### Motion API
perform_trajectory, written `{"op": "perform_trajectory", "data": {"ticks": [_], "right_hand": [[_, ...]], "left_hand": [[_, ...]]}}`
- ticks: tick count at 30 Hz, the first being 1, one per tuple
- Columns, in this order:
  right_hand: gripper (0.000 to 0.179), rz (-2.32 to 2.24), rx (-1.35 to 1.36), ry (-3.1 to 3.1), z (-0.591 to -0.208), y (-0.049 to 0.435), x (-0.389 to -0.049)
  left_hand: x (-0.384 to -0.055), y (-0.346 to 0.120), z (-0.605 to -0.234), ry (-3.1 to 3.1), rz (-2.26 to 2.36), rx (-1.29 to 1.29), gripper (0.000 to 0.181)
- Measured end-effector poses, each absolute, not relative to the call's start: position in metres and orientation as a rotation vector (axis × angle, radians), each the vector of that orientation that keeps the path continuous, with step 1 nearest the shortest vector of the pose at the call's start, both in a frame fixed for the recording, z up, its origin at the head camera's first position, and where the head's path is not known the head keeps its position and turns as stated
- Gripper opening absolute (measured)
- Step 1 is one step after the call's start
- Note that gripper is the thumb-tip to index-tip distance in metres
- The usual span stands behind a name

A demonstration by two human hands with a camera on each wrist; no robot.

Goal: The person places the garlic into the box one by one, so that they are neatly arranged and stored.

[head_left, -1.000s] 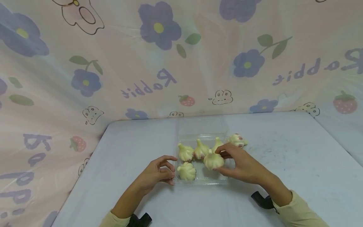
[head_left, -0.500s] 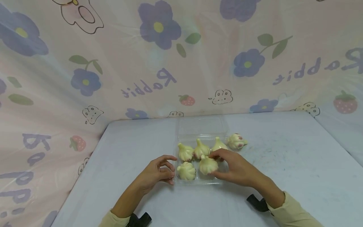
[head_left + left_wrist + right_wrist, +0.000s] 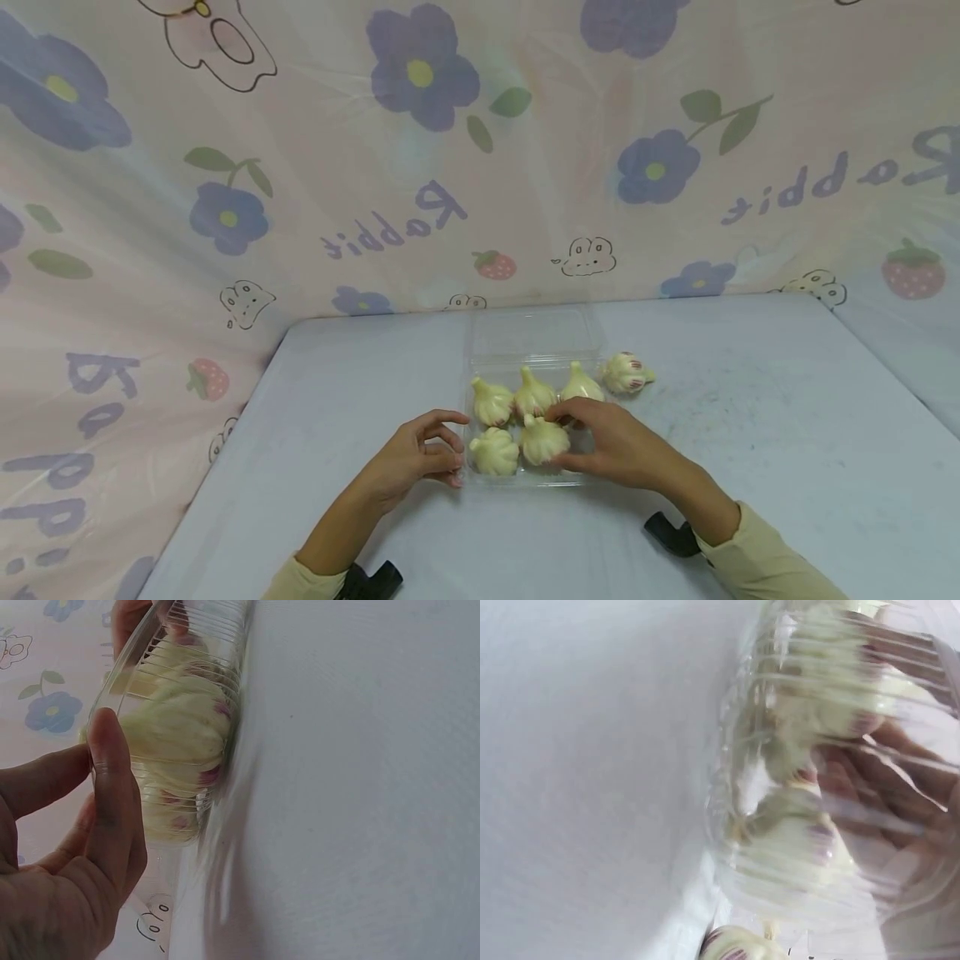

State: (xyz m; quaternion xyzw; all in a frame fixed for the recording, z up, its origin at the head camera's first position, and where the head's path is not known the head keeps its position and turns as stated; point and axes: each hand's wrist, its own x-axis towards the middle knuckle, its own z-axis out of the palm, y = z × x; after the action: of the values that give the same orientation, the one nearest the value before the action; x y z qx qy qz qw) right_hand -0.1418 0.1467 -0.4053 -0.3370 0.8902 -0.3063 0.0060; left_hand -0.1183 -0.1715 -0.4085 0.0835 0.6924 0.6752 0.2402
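We look down at a white table (image 3: 360, 375) where a clear plastic box (image 3: 525, 483) stands at the centre of the frame, its lid (image 3: 535, 335) folded back toward the top.

The right hand (image 3: 615, 442), just right of centre, pinches a garlic bulb (image 3: 544, 442) between thumb and fingers. That bulb is in the middle of the box's lower row, its neck pointing up; we cannot tell whether it touches the floor of the box. Just left of it sits the lower-left bulb (image 3: 494, 452). Across the upper row we find, left to right, the upper-left bulb (image 3: 492, 404), the upper-middle bulb (image 3: 535, 392) and the upper-right bulb (image 3: 581, 382). One more, the outside bulb (image 3: 625, 372), lies on the table just beside the box's upper right, its neck pointing right and red-purple streaks on its skin.

The left hand (image 3: 416, 458), left of centre, is at the box's left side; in the left wrist view, its fingertips pinch the rim.

Pale sleeves (image 3: 768, 554) enter from the bottom edge. Filling the top of the frame, we see a curtain (image 3: 525, 167) printed with flowers, strawberries and rabbits.
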Motion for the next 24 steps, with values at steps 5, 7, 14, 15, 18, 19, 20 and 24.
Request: {"op": "perform_trajectory", "data": {"ticks": [5, 7, 14, 15, 18, 19, 20, 24], "right_hand": [[0.049, -0.928, -1.030, 2.773, -0.4044, 0.1471, -0.1420], [0.048, -0.924, -1.027, 2.763, -0.4040, 0.1471, -0.1424], [0.046, -0.920, -1.030, 2.699, -0.4009, 0.1488, -0.1432], [0.046, -0.920, -1.030, 2.690, -0.4004, 0.1492, -0.1431], [0.044, -0.922, -1.035, 2.674, -0.3996, 0.1500, -0.1430], [0.044, -0.923, -1.040, 2.675, -0.3995, 0.1501, -0.1429], [0.044, -0.921, -1.044, 2.679, -0.3996, 0.1498, -0.1429], [0.044, -0.914, -1.067, 2.724, -0.4008, 0.1483, -0.1428]], "left_hand": [[-0.1187, -0.1704, -0.4082, 1.895, 1.847, 0.223, 0.060], [-0.1185, -0.1703, -0.4081, 1.894, 1.848, 0.222, 0.060], [-0.1173, -0.1710, -0.4085, 1.894, 1.848, 0.218, 0.061], [-0.1172, -0.1711, -0.4086, 1.894, 1.849, 0.220, 0.061], [-0.1173, -0.1712, -0.4089, 1.892, 1.850, 0.224, 0.061], [-0.1174, -0.1711, -0.4088, 1.892, 1.850, 0.224, 0.060], [-0.1174, -0.1711, -0.4087, 1.894, 1.850, 0.224, 0.060], [-0.1179, -0.1711, -0.4084, 1.897, 1.850, 0.224, 0.060]]}}
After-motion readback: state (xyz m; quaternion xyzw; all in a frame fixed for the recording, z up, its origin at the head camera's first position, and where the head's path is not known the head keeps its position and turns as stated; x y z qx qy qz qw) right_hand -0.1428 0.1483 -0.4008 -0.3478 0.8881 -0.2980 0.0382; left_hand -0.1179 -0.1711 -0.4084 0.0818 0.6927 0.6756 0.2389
